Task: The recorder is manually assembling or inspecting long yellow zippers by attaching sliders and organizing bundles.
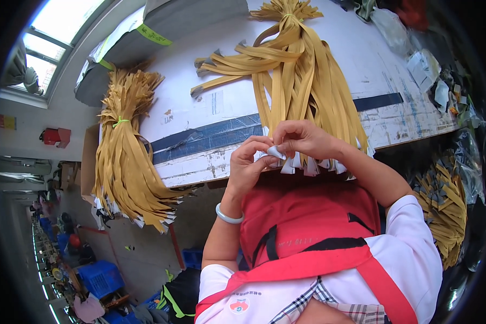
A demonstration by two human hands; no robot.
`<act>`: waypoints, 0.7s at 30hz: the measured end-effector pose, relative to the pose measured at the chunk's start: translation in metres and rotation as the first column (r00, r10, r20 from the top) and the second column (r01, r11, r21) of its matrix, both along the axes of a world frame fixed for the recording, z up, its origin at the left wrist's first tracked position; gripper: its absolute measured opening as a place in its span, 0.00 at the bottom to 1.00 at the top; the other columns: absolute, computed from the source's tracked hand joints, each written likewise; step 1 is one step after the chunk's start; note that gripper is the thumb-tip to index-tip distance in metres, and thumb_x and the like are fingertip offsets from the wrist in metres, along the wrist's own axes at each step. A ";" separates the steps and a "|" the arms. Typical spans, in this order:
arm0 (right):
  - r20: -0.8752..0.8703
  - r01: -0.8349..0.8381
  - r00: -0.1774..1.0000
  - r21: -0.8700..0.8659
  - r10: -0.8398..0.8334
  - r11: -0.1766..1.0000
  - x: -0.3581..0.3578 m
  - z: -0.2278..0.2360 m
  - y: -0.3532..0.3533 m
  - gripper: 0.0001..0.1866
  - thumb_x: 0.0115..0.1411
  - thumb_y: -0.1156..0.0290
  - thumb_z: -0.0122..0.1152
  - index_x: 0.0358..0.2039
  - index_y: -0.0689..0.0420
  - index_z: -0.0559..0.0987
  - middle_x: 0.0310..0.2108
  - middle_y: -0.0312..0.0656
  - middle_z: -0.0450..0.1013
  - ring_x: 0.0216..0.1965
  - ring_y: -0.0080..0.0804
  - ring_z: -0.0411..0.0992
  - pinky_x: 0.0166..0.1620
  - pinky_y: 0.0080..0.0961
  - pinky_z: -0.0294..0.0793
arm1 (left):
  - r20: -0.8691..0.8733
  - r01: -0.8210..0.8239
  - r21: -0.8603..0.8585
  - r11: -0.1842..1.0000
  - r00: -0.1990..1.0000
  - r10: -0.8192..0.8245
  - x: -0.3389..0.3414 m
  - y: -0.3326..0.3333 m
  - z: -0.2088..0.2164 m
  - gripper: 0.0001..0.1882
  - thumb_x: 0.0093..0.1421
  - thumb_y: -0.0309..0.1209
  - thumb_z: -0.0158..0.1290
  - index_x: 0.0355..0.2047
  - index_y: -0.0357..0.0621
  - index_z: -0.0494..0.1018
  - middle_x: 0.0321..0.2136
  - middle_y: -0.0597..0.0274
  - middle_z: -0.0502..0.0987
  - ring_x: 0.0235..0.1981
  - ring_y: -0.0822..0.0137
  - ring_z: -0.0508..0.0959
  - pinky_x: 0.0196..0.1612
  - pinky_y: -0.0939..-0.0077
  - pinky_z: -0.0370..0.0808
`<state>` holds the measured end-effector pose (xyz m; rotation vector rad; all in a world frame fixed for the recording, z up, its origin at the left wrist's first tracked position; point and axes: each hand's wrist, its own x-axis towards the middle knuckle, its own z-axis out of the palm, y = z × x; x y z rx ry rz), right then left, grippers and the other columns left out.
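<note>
At the table's front edge, my left hand (249,163) and my right hand (305,139) come together, fingers pinched. Between them is a small white end tab (276,153), apparently at the end of a mustard-yellow zipper tape. The bundle of mustard zipper tapes (297,75) stretches from the far side of the table toward me. A tie gathers it at the far end, and its white tabs hang past the front edge. Several tapes with grey ends (221,65) fan out to the left. My fingers hide part of the tab.
Another mustard bundle (125,151), bound with a green tie (121,122), drapes over the table's left end. Grey fabric stacks (162,38) lie behind it. More mustard tapes (443,205) hang below right. Plastic bags (424,70) crowd the right edge. A blue crate (100,278) is on the floor.
</note>
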<state>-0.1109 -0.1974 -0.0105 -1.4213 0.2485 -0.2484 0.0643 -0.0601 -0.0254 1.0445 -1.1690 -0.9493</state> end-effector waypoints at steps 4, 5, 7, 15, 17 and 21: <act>-0.082 -0.087 0.992 0.106 0.096 0.991 0.001 0.023 -0.006 0.09 0.59 0.72 0.69 0.37 0.58 0.78 0.33 0.32 0.73 0.31 0.15 0.72 0.34 0.18 0.73 | -0.119 0.061 0.040 0.997 0.991 -0.056 0.005 -0.002 0.001 0.09 0.50 0.15 0.63 0.32 0.38 0.79 0.40 0.60 0.76 0.43 0.68 0.76 0.49 0.75 0.74; -0.082 -0.078 0.993 0.108 0.087 0.991 0.002 0.021 -0.009 0.09 0.59 0.72 0.69 0.37 0.58 0.78 0.33 0.32 0.73 0.31 0.15 0.72 0.34 0.18 0.73 | -0.117 0.052 0.042 0.998 0.992 -0.047 0.004 -0.003 0.000 0.09 0.51 0.15 0.63 0.32 0.37 0.79 0.39 0.61 0.76 0.43 0.69 0.76 0.49 0.75 0.74; -0.035 -0.093 0.995 -0.127 0.089 0.988 0.002 0.015 -0.013 0.10 0.57 0.71 0.71 0.35 0.59 0.78 0.31 0.32 0.74 0.30 0.15 0.72 0.33 0.17 0.72 | -0.115 0.052 0.046 0.998 0.992 -0.046 0.002 -0.004 -0.001 0.08 0.51 0.16 0.63 0.32 0.37 0.79 0.38 0.62 0.76 0.42 0.69 0.76 0.49 0.75 0.74; -0.046 0.043 0.997 -0.364 -0.064 0.931 0.003 0.040 0.002 0.08 0.56 0.72 0.69 0.30 0.60 0.77 0.24 0.36 0.72 0.26 0.24 0.71 0.32 0.22 0.72 | -0.286 -0.044 0.082 0.996 0.956 0.066 -0.008 0.001 -0.005 0.03 0.60 0.19 0.59 0.32 0.36 0.75 0.35 0.60 0.77 0.37 0.72 0.77 0.43 0.79 0.76; 0.028 0.111 0.993 -0.542 -0.114 0.833 0.008 0.038 0.008 0.08 0.56 0.74 0.67 0.29 0.60 0.75 0.23 0.39 0.72 0.24 0.28 0.71 0.31 0.24 0.72 | -0.273 -0.132 0.091 0.987 0.950 0.152 -0.014 0.000 -0.006 0.03 0.61 0.19 0.58 0.32 0.36 0.74 0.34 0.60 0.78 0.36 0.73 0.78 0.42 0.80 0.76; 0.244 0.394 0.908 -0.775 -0.342 0.494 0.020 0.007 0.017 0.08 0.56 0.76 0.63 0.28 0.60 0.72 0.24 0.42 0.71 0.25 0.32 0.71 0.29 0.28 0.71 | -0.265 -0.323 0.121 0.939 0.901 0.344 -0.030 -0.005 -0.009 0.02 0.64 0.20 0.56 0.34 0.36 0.73 0.32 0.62 0.78 0.34 0.74 0.79 0.41 0.80 0.76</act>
